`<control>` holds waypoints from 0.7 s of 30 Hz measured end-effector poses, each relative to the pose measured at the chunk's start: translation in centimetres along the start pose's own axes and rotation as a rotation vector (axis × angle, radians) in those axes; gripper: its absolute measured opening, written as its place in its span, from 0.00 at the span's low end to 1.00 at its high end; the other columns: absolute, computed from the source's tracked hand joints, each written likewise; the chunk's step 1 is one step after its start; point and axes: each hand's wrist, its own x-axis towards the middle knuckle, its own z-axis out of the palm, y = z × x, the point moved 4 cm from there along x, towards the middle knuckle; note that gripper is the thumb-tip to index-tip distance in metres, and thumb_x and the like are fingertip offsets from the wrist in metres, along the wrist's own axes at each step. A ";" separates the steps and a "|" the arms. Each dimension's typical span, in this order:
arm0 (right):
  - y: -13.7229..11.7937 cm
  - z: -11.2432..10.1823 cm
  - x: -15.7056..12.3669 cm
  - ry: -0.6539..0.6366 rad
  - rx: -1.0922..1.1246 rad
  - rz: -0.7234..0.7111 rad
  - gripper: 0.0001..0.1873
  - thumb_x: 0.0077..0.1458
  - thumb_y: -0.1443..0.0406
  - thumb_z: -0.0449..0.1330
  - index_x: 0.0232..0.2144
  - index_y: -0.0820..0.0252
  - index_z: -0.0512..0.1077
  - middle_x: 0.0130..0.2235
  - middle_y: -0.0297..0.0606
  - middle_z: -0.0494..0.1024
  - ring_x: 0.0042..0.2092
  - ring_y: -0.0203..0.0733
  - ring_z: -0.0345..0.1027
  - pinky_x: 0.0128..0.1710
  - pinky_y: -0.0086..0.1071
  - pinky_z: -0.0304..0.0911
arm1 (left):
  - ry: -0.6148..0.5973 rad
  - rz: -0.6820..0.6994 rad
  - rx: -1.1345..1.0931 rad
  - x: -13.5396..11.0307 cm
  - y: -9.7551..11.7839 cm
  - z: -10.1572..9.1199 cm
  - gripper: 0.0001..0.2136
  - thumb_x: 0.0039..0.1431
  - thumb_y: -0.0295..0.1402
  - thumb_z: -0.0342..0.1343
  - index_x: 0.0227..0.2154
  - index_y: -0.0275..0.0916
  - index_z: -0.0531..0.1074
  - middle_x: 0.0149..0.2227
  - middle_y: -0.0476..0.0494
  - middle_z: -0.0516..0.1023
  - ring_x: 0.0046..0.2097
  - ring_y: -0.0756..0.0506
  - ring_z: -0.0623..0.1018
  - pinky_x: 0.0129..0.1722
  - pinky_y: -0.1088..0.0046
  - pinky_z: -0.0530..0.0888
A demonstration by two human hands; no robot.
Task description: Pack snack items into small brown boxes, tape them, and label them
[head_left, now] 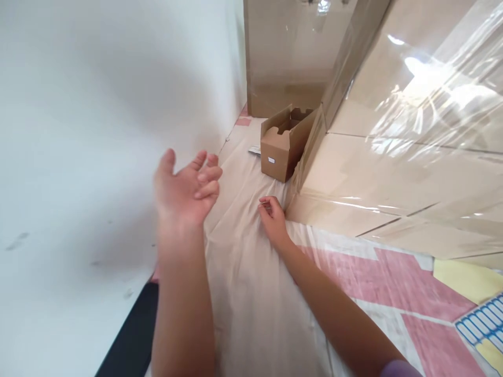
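Note:
My left hand (188, 186) is raised beside the white wall, palm turned up. Its fingers are loosely bent and apart, with nothing in them. Lower and to the right, my right hand (272, 217) hovers over or rests on the pale cloth sheet (239, 251); which one I cannot tell. The right fingers are curled loosely with a small gap to the thumb, and no held object shows. Beyond this hand stands an open brown cardboard box (275, 152) with a small white label. A small flat packet (254, 150) lies at the box's left side, partly hidden.
A white wall (98, 131) rises on the left, with a black object (131, 335) at its foot. Large cardboard cartons wrapped in clear film (361, 183) stand at the right and back. Pink and white sheeting (377, 277) and a blue-and-white label sheet (483, 322) lie at lower right.

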 end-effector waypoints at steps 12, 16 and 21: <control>-4.4 0.9 4.0 0.278 -0.195 -0.280 0.39 0.58 0.63 0.55 0.70 0.55 0.53 0.74 0.50 0.51 0.76 0.48 0.43 0.72 0.54 0.47 | 0.021 0.061 0.137 12.0 -9.9 -10.7 0.16 0.62 0.50 0.59 0.37 0.42 0.71 0.32 0.48 0.69 0.23 0.55 0.58 0.19 0.76 0.55; -3.4 0.9 9.4 0.496 -0.154 -0.108 0.38 0.57 0.66 0.53 0.70 0.58 0.54 0.72 0.52 0.55 0.75 0.48 0.44 0.74 0.51 0.41 | 0.028 0.109 0.177 12.2 -9.8 -11.3 0.12 0.62 0.45 0.59 0.38 0.42 0.74 0.38 0.43 0.74 0.30 0.51 0.69 0.23 0.75 0.64; -0.1 0.5 11.0 0.579 -0.117 0.010 0.39 0.51 0.69 0.55 0.66 0.71 0.59 0.68 0.65 0.59 0.74 0.55 0.47 0.72 0.52 0.46 | 0.120 0.178 0.268 14.2 -10.0 -11.1 0.06 0.66 0.38 0.57 0.41 0.44 0.73 0.48 0.42 0.76 0.52 0.47 0.76 0.46 0.72 0.76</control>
